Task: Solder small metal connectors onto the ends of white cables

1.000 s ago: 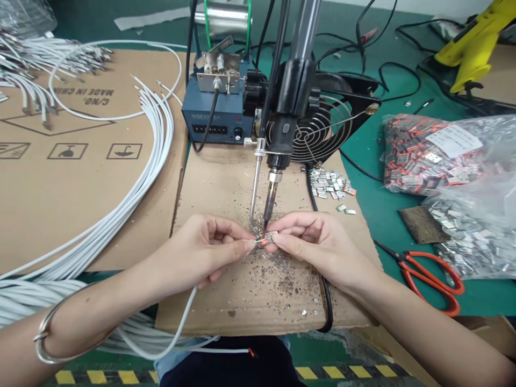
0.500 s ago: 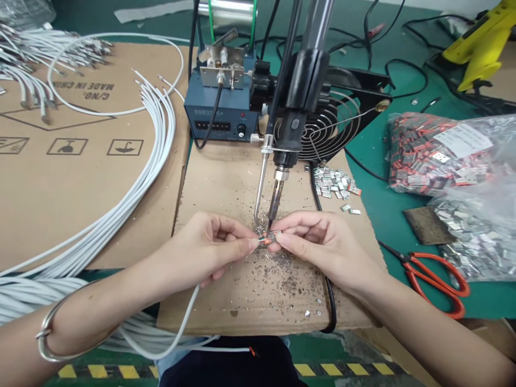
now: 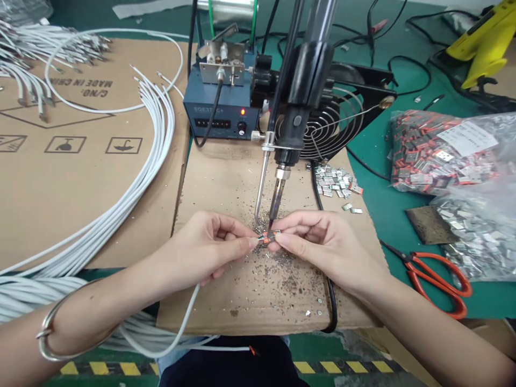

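My left hand (image 3: 220, 246) pinches the end of a white cable (image 3: 186, 317) between thumb and forefinger, its thin coloured wires showing at the fingertips. Between thumb and fingers, my right hand (image 3: 318, 239) grips a small USB connector (image 3: 274, 235) with a metal shell and an orange part. The wire ends meet the connector under the tip of a mounted soldering iron (image 3: 277, 196). Beside the iron, a bent metal solder feed tube (image 3: 261, 188) points down at the same spot. The exact contact at the joint is too small to make out.
Behind the hands stand a blue solder feeder (image 3: 223, 102) with its red lamp lit and a black fan (image 3: 338, 118). Loose connectors (image 3: 334, 181), a bag of orange connectors (image 3: 439, 153) and orange-handled scissors (image 3: 439, 279) lie right. White cables (image 3: 155, 145) lie left on cardboard.
The red lamp on the blue solder feeder has come on. Both hands stay almost still at the iron's tip, and the view has shifted slightly.
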`<control>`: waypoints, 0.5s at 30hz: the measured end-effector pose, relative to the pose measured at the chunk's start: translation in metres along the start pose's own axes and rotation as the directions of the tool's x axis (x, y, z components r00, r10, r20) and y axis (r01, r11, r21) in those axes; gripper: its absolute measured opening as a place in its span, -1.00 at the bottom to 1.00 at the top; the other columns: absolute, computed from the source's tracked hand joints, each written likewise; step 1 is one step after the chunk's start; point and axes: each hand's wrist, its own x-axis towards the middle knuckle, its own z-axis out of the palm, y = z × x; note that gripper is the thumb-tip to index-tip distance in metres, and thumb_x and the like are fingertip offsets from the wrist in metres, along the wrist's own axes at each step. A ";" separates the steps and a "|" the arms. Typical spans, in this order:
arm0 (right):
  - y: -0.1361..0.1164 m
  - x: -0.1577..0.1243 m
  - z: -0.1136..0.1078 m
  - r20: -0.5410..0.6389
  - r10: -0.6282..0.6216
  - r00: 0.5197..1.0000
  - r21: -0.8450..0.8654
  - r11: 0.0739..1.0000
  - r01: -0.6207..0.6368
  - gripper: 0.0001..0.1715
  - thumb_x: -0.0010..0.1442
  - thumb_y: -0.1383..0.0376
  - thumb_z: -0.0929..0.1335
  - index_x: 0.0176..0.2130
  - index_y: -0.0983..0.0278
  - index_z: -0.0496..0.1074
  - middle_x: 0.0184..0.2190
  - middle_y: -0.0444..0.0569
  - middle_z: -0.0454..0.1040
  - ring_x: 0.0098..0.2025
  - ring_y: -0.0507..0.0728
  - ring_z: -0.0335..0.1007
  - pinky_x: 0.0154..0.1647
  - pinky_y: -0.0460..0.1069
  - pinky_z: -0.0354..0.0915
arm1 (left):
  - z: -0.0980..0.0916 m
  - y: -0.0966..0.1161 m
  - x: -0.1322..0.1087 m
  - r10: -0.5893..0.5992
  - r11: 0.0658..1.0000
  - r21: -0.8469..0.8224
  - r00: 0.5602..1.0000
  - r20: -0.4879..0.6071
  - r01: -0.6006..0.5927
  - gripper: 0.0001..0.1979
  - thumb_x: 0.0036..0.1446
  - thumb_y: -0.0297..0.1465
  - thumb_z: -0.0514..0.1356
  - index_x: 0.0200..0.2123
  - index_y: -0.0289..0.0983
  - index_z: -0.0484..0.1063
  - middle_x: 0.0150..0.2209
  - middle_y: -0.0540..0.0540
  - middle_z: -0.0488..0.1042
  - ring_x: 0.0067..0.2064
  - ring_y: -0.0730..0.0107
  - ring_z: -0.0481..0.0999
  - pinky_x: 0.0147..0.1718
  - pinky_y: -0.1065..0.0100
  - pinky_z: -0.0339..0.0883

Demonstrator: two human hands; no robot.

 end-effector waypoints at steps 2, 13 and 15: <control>-0.001 0.001 0.001 -0.005 -0.003 1.000 -0.021 1.000 0.003 -0.91 -0.05 0.36 0.45 -0.42 0.28 0.49 -0.52 -0.10 0.57 -0.45 0.02 0.50 -0.41 -0.12 0.39 | 0.001 -0.001 0.000 -0.002 1.000 0.003 1.000 -0.005 0.002 -0.87 0.05 -0.38 0.17 -0.44 -0.33 0.44 -0.77 0.17 0.14 -0.77 0.65 0.08 -0.88 0.64 -0.01; 0.001 0.000 0.001 0.003 -0.039 0.999 -0.075 0.996 0.040 -0.89 -0.03 0.32 0.45 -0.40 0.29 0.48 -0.51 -0.08 0.57 -0.44 0.02 0.49 -0.43 -0.12 0.37 | 0.002 -0.004 0.000 0.049 0.999 -0.008 0.999 -0.010 -0.049 -0.87 0.05 -0.37 0.16 -0.45 -0.33 0.40 -0.72 0.14 0.22 -0.78 0.68 0.11 -0.89 0.65 0.01; 0.002 0.000 0.000 0.011 -0.035 0.999 -0.067 0.997 0.035 -0.89 -0.02 0.31 0.45 -0.40 0.28 0.48 -0.50 -0.07 0.57 -0.43 0.02 0.50 -0.42 -0.11 0.37 | 0.003 -0.004 0.000 0.051 0.999 -0.013 0.999 -0.013 -0.051 -0.88 0.04 -0.38 0.17 -0.45 -0.33 0.39 -0.71 0.14 0.23 -0.78 0.68 0.11 -0.89 0.65 0.01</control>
